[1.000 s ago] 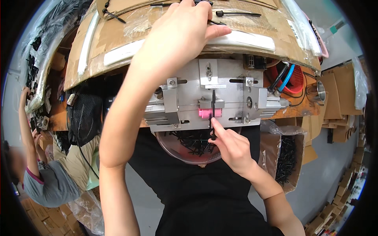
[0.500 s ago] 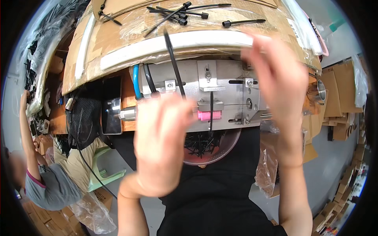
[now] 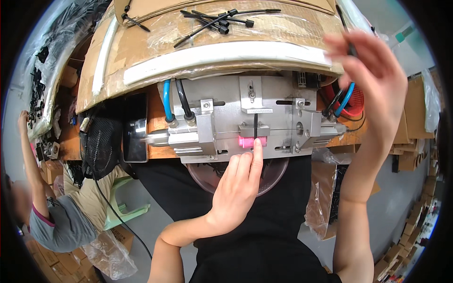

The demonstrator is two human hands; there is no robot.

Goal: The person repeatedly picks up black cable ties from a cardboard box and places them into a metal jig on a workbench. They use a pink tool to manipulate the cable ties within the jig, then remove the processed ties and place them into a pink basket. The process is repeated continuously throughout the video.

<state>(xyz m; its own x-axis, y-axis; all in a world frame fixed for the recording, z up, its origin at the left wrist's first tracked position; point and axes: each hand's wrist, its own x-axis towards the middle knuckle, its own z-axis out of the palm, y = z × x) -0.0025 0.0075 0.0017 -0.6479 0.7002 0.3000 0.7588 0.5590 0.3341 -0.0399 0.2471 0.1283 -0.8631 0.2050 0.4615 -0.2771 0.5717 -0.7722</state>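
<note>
My left hand (image 3: pixel 238 188) reaches over the front of a metal fixture (image 3: pixel 278 120). Its index finger is stretched out, the tip touching the lower end of a thin black strip (image 3: pixel 255 123) beside a pink block (image 3: pixel 246 142). The other fingers are loosely bent with nothing visible in them. Raised at the right, my right hand (image 3: pixel 373 70) is blurred, its fingers closed around a black strip with a thick head (image 3: pixel 350 46). Several similar black strips (image 3: pixel 219 21) lie on the cardboard behind the fixture.
A clear bowl (image 3: pixel 271 179) sits under the fixture's front edge. Blue and black hoses (image 3: pixel 168 101) join the metal cylinders. A phone (image 3: pixel 135 127) and a black mesh bag (image 3: pixel 101 141) lie at left, near a co-worker (image 3: pixel 66 217). A red basket (image 3: pixel 355 101) stands at right.
My left hand has dropped and moved right to the pink block, and the strip seen upright above it is gone. My right hand has moved up and right; a strip has left the cardboard's right side.
</note>
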